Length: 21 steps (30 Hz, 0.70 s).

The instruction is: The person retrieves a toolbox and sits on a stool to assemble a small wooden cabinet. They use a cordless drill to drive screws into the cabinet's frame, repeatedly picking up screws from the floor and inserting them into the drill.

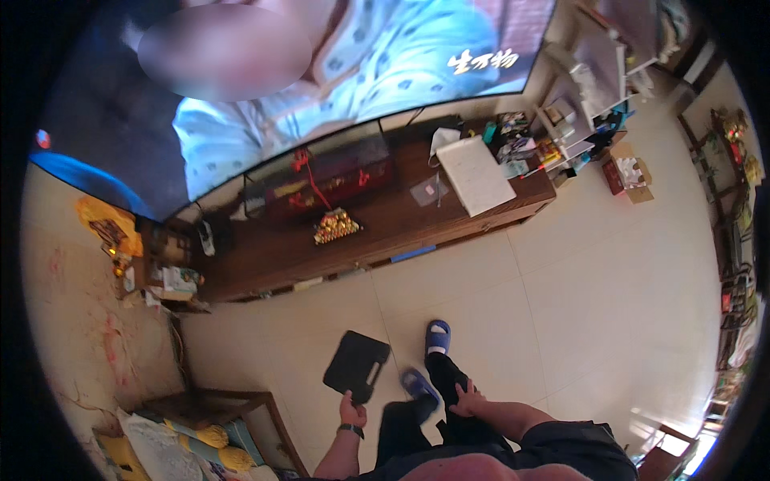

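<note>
My left hand (352, 410), with a dark band at the wrist, is closed on the lower edge of a flat black plastic case (353, 359). The case has a slot-shaped handle opening along its right side. Whether it rests on the floor or hangs just above it, I cannot tell. My right hand (468, 399) lies on my dark trouser leg (445, 369) near the knee, fingers spread, holding nothing. Blue slippers (438, 337) are on my feet, right of the case.
Ahead runs a long dark wooden cabinet (393, 232) bearing a golden ornament (335, 227), a white board (475, 176) and clutter. Above it is a large television (353, 72). An open carton (627, 174) stands on the tiled floor (593, 280); a wooden-framed seat (265, 409) is lower left.
</note>
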Motion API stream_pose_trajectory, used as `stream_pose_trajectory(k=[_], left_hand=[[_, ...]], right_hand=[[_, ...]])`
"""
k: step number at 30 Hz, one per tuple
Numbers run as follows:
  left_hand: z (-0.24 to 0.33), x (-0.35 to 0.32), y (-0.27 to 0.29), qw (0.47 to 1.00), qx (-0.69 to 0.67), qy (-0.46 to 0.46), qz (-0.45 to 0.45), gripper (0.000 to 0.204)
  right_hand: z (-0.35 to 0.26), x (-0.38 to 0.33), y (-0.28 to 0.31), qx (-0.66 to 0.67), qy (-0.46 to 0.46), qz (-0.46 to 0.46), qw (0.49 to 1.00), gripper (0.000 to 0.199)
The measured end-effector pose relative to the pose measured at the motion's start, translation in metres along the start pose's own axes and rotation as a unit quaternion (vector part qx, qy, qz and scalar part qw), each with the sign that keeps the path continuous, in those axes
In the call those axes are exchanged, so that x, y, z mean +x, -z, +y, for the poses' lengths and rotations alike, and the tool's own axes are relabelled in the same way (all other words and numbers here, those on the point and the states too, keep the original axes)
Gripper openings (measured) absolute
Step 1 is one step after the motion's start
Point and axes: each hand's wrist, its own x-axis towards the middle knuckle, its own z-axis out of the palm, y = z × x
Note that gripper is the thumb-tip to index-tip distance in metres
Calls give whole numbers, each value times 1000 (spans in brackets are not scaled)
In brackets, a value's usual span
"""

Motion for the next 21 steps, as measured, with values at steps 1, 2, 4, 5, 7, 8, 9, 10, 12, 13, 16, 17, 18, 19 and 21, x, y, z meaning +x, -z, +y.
stream_pose_trajectory(k=[1, 2, 4, 5, 7, 8, 9, 10, 12, 13, 16, 17, 18, 19, 21], left_hand=[[-4, -15, 8, 999, 8, -1, -31, 16], [-10, -33, 12, 998, 25, 10, -60, 15], [-18, -66, 6, 988, 49, 17, -148, 12], [-28, -79, -9, 980, 66, 25, -184, 13], [-45, -104, 7, 974, 96, 46, -200, 16], [-61, -119, 0, 962, 114, 76, -238, 19], [-72, -136, -2, 958, 146, 74, -235, 21], [-81, -151, -4, 954, 174, 62, -236, 24], [-104, -185, -8, 932, 218, 71, -280, 28], [-112, -208, -5, 921, 243, 79, -296, 30], [-146, -261, -9, 885, 340, 79, -308, 42], [-148, -293, 5, 879, 367, 75, -296, 46], [-154, -322, 6, 838, 427, 72, -330, 48], [-159, -355, 7, 796, 480, 71, -363, 50], [-185, -348, -18, 639, 580, 84, -497, 57]], right_hand=[[3, -5, -13, 7, 8, -24, 1000, 97], [12, -10, -32, 7, 14, -32, 999, 98], [31, -17, -76, 19, 20, -48, 998, 100], [54, -11, -103, 32, 48, -24, 998, 99], [68, -69, -111, 132, 47, -23, 990, 96], [98, -64, -142, 107, 61, 41, 991, 92], [117, -74, -147, 130, 103, 51, 985, 86], [130, -106, -146, 201, 116, 84, 969, 82], [175, -150, -169, 361, 110, 87, 922, 63], [196, -176, -200, 424, 97, 135, 890, 53], [273, -210, -308, 748, 18, 142, 648, 36], [277, -237, -350, 766, -53, 170, 617, 38], [287, -263, -390, 768, -100, 165, 611, 38], [292, -283, -435, 787, -146, 178, 573, 38], [316, -269, -546, 789, -201, 162, 557, 32]])
